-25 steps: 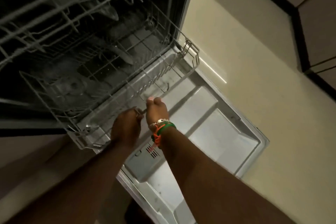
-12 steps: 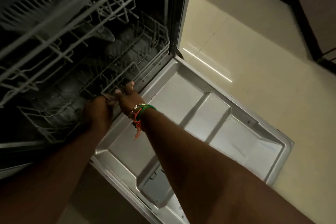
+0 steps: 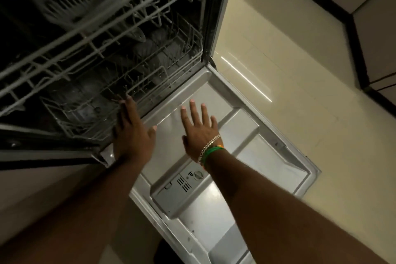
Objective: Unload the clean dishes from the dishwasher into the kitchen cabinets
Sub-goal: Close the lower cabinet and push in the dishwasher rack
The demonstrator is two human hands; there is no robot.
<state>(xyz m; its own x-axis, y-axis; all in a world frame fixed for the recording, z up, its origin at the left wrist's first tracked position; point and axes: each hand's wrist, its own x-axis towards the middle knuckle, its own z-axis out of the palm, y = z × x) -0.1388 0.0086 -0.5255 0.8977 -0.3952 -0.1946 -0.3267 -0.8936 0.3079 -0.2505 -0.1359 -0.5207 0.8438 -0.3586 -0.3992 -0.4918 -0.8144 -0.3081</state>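
Note:
The dishwasher stands open with its steel door (image 3: pixel 246 135) folded down flat. Its lower wire rack (image 3: pixel 162 75) sits pushed inside the dark tub, and the upper rack (image 3: pixel 111 19) juts out above it. No dishes can be made out in the gloom. My left hand (image 3: pixel 131 133) lies flat with fingers stretched, fingertips touching the lower rack's front edge. My right hand (image 3: pixel 199 130), wearing bracelets at the wrist, hovers open with fingers spread over the inner door panel, holding nothing.
A detergent dispenser (image 3: pixel 182 188) is set into the door near my right forearm. Pale floor tiles (image 3: pixel 289 70) spread to the right, bordered by a dark skirting (image 3: pixel 353 34) and cabinet fronts (image 3: pixel 377 28).
Both hands held the lower rack's front edge and pushed it from over the door back into the tub. They have now let go and opened, the right one drawn back over the door.

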